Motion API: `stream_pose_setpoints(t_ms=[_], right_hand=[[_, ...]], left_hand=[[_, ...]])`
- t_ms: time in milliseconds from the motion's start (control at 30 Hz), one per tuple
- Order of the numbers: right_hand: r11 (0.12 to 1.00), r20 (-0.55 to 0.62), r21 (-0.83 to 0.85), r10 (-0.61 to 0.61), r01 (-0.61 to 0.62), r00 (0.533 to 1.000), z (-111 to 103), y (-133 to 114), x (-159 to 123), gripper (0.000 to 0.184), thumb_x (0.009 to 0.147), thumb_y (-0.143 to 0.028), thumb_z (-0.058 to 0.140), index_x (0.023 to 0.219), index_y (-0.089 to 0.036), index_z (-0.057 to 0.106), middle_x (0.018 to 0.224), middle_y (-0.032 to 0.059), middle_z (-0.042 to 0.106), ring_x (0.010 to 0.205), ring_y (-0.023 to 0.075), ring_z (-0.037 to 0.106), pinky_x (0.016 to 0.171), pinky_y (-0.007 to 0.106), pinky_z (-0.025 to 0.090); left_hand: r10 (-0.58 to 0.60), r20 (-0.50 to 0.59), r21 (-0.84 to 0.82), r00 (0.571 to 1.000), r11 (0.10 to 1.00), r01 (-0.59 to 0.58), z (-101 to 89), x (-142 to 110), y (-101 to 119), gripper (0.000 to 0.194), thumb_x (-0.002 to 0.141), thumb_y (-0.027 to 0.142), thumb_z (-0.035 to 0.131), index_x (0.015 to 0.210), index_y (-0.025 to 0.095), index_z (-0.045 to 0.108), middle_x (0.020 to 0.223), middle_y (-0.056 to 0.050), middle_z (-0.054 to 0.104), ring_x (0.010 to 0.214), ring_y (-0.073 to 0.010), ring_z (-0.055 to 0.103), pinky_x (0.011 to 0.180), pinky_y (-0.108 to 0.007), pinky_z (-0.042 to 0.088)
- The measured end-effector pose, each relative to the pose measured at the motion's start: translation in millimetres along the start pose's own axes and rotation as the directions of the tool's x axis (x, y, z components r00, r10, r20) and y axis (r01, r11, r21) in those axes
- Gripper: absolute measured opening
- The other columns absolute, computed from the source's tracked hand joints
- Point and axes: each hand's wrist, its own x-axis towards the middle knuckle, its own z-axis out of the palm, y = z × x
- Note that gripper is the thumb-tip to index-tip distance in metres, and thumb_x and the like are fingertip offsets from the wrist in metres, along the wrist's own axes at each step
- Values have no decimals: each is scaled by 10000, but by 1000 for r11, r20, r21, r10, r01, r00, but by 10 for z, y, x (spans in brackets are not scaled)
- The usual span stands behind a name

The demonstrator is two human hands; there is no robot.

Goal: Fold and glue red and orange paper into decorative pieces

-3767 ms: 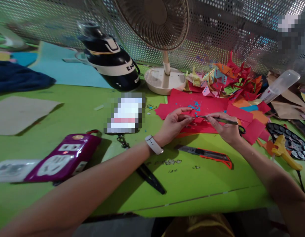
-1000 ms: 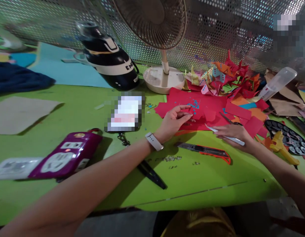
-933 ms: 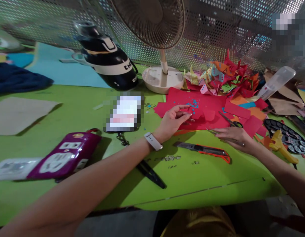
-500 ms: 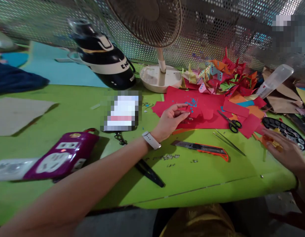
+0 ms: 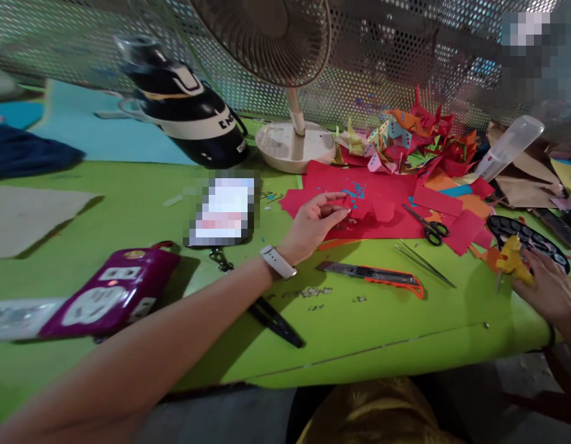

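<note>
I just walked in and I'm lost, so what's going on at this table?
Someone is working with paper at a green table. The left hand is over red paper scattered with tiny blue bits; anything it may be pinching is too small to tell. The right hand is at a yellow glue gun. Tweezers, scissors and a utility knife lie unheld between the hands.

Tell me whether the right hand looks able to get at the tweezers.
Probably yes: the tweezers lie uncovered on the green table, though the right hand is at the yellow glue gun.
</note>
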Motion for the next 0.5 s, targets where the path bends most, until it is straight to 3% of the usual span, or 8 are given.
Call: stream_pose_setpoints(t_ms=[167, 300, 367, 433, 467, 500], right_hand=[[1000, 41, 3, -29, 29, 999, 30, 75, 75, 465, 857, -332, 525, 1298, -198, 590, 1261, 223, 638, 1176, 354, 626, 925, 442, 500], [999, -160, -32, 29, -34, 987, 36, 70, 76, 429, 830, -361, 563, 1210, -177, 638, 1166, 248, 655, 1180, 365, 595, 941, 451, 481], [996, -333, 27, 92, -88, 939, 41, 92, 80, 446, 790, -398, 593, 1166, -166, 650, 1134, 269, 657, 1160, 367, 594, 957, 446, 474], [983, -507, 159, 165, -96, 846, 51, 110, 99, 435, 735, -443, 595, 1069, -172, 661, 1066, 266, 668, 1098, 374, 611, 944, 463, 483], [969, -562, 233, 205, -85, 801, 57, 100, 114, 408, 717, -468, 576, 999, -184, 659, 1005, 245, 675, 1046, 378, 622, 912, 484, 495], [949, -566, 306, 243, -73, 787, 63, 66, 134, 381, 718, -494, 539, 935, -199, 645, 937, 212, 675, 977, 371, 634, 854, 499, 511]], left_hand=[[0, 1, -5, 1000, 1000, 0, 6, 5, -6, 336, 808, 233, 720, 1129, 182, 634, 873, -34, 755, 828, -164, 713, 797, -303, 587], [-15, -10, -13, 1000, 1000, 15, 14, 0, 7, 328, 808, 211, 714, 1126, 186, 637, 877, -28, 757, 845, -156, 712, 806, -291, 580], [-18, -15, -1, 1000, 1000, 18, 16, -3, 16, 326, 807, 211, 715, 1123, 185, 640, 880, -27, 758, 842, -152, 711, 801, -285, 579], [-17, -16, 12, 1000, 1000, 17, 17, -5, 23, 333, 806, 217, 720, 1127, 180, 640, 886, -31, 760, 840, -154, 713, 800, -288, 579], [-17, -14, 13, 1000, 1000, 17, 16, -5, 25, 341, 805, 222, 722, 1132, 177, 638, 888, -32, 760, 842, -155, 715, 804, -292, 579], [-18, -9, 12, 1000, 1000, 18, 16, -5, 26, 350, 805, 228, 725, 1139, 175, 635, 889, -33, 761, 846, -157, 716, 813, -296, 579]])
